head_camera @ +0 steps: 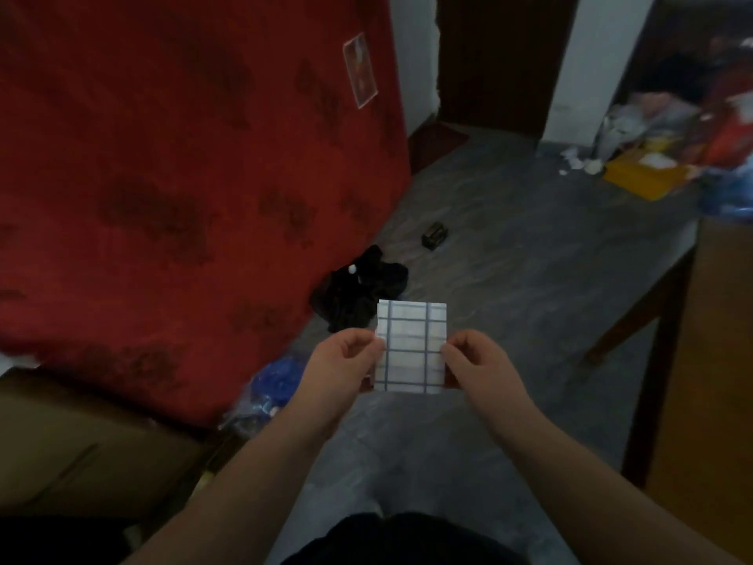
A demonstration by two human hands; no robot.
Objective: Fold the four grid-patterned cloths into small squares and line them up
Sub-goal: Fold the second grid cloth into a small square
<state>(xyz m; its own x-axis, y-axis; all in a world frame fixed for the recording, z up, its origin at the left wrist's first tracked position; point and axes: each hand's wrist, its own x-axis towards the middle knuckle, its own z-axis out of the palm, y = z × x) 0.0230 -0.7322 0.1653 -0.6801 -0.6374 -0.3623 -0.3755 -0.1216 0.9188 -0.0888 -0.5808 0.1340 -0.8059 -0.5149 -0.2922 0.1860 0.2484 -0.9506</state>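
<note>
Pinching the folded cloth (410,347) by its side edges, left hand (340,367) and right hand (478,367), I hold it up, probably to square the fold.

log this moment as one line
white blue-grid folded cloth square: held up | left hand: pinches left edge | right hand: pinches right edge

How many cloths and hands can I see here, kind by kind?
grid cloth: 1
black cloth: 1
hands: 2, left hand and right hand, both pinching the grid cloth
Total: 4
</note>
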